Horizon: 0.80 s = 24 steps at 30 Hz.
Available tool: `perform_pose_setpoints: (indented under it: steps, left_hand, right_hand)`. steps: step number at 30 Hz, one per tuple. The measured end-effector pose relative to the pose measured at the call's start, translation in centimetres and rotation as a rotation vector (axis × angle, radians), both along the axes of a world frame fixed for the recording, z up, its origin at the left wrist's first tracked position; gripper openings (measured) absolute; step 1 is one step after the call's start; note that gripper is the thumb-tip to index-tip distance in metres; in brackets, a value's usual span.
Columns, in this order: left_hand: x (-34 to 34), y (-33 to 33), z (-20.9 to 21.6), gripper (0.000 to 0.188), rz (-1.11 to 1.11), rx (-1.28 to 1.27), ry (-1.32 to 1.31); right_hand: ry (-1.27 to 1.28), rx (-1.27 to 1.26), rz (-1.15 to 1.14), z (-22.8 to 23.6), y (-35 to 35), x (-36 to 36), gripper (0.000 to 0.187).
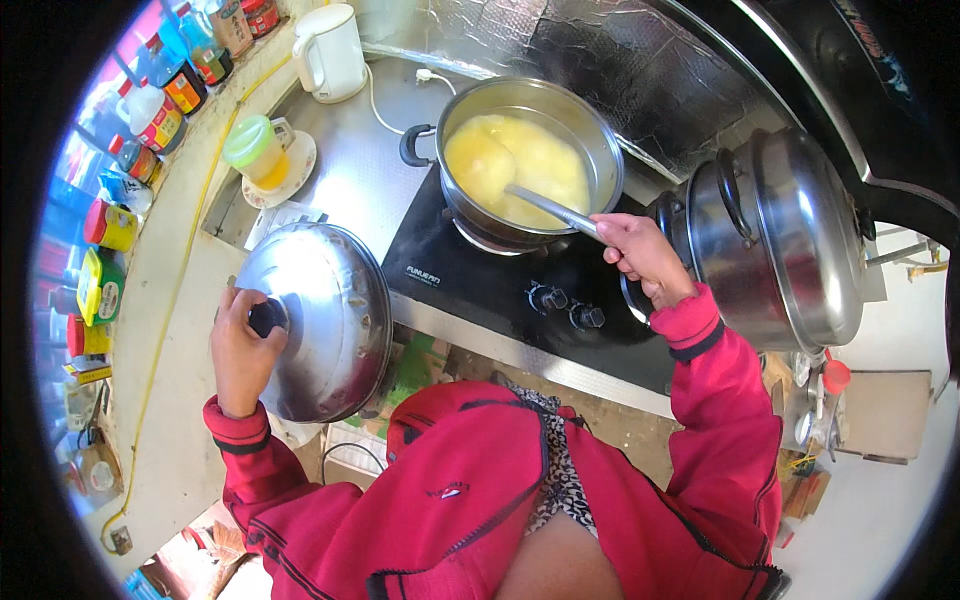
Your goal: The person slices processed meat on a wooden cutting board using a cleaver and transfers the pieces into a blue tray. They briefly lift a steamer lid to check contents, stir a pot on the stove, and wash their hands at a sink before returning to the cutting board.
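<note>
My right hand (646, 256) is wrapped round the metal handle of a ladle (556, 208), whose far end dips into a yellow, cloudy liquid (560, 166). That liquid sits in a wide steel pot (607, 150) with dark side handles, on the black gas stove (430, 240). The ladle's bowl is under the surface or hard to make out. At the left, my left hand (246, 345) grips the black knob of a large domed steel lid (330, 330). The lid is held tilted, off the pot, in front of the counter's edge.
A tall lidded steel steamer pot (770, 235) stands on the stove's right side. Foil (650, 70) lines the back wall. Behind the lid are a green-topped jar (253, 148) on a saucer and a white electric kettle (330, 55). Several bottles (150, 115) line the left ledge.
</note>
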State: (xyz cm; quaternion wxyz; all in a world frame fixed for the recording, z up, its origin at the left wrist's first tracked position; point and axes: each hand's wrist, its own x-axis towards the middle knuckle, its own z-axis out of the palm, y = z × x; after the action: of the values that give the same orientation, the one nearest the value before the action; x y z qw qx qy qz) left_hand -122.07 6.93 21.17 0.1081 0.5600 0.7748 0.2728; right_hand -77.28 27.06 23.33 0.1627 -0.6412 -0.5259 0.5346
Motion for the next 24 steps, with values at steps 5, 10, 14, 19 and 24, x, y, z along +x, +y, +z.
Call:
perform_pose_setpoints:
  steps: [5, 10, 14, 19, 24]
  left_hand:
    - [0.2, 0.3, 0.5, 0.034, -0.007, 0.003, 0.006]
    - [0.6, 0.8, 0.7, 0.034, 0.005, -0.028, -0.014]
    - [0.7, 1.4, 0.4, 0.034, -0.039, -0.012, 0.014]
    - [1.1, 2.3, 0.3, 0.033, -0.089, 0.009, 0.008]
    - [1.7, 2.7, 0.4, 0.033, -0.117, 0.018, 0.006]
  right_hand:
    - [0.164, -0.097, -0.099, -0.6, -0.2, 1.2, 0.037]
    - [0.171, 0.008, -0.177, 0.2, -2.8, 1.7, 0.037]
    - [0.174, 0.118, -0.263, 0.9, -4.5, 2.7, 0.038]
    - [0.191, 0.289, -0.33, 1.9, -6.0, 3.8, 0.039]
    - [0.161, 0.401, -0.338, 2.7, -7.2, 4.5, 0.039]
